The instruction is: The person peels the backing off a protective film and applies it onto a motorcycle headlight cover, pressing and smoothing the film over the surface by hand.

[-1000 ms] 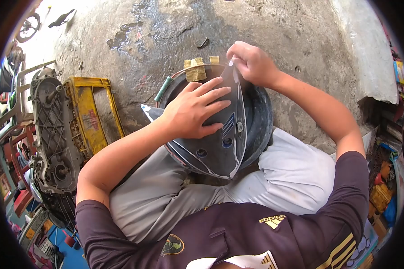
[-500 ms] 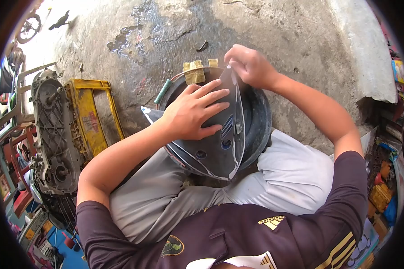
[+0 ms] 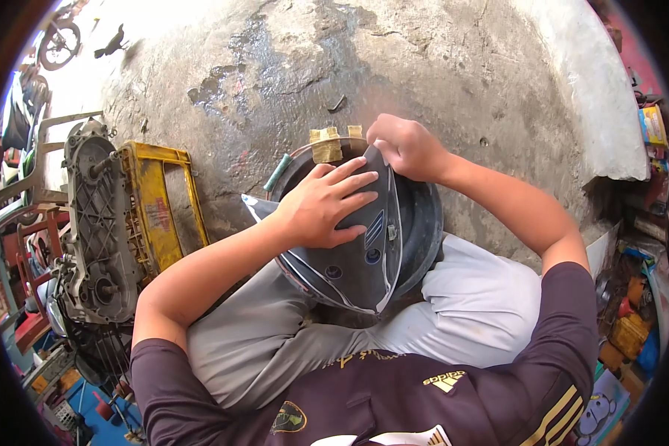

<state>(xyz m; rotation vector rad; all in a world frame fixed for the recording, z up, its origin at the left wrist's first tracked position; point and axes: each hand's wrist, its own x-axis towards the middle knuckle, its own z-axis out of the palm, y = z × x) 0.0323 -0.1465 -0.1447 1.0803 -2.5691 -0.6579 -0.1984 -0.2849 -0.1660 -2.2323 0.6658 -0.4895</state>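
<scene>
A dark grey, roughly triangular panel (image 3: 349,260) with blue-and-white marks and two round holes rests over a black round basin (image 3: 427,223). My left hand (image 3: 327,204) lies spread flat on the panel, its fingers apart and pointing to the right. At the panel's far tip, my right hand (image 3: 405,149) has its fingers bent in a pinch; whatever is between them is too small to make out. Two yellowish pads (image 3: 325,146) sit on the basin's far rim, and a green tube-like piece (image 3: 277,172) is at its left edge.
On the left are a yellow crate (image 3: 156,208) and a metal engine casing (image 3: 100,223). A small dark piece (image 3: 337,103) lies on the wet concrete floor (image 3: 453,82). A grey slab (image 3: 595,111) and assorted parts (image 3: 628,334) are at the right.
The whole view has shifted, so the basin and panel appear lower. My right hand has moved slightly along the panel's tip edge; my left hand keeps its place on the panel.
</scene>
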